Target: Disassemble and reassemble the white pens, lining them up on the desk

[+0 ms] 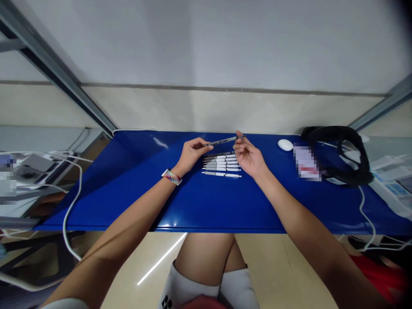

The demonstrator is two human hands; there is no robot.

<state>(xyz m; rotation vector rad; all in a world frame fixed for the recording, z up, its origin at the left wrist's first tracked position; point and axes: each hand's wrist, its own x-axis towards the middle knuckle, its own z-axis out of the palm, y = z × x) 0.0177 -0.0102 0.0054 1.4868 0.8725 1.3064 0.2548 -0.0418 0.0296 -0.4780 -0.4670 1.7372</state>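
Note:
Between my two hands a slim pen (224, 140) is held nearly level above the table, its right end slightly higher. My left hand (192, 154) pinches the pen's left end between thumb and fingers; a colourful band circles that wrist. At the other end, the fingers of my right hand (248, 155) close around the pen's tip, the thumb and index finger at its end. Below the held pen, several white and grey pens (222, 168) lie side by side in a row, all pointing left. My right hand partly covers the right ends of the farther ones.
The pens lie on a blue tabletop (206, 201). To the right sit a white computer mouse (285, 145), a blurred-out packet (306, 163) and a black head strap (357, 150). A white cable (75, 193) hangs over the left side. A wall stands behind the table.

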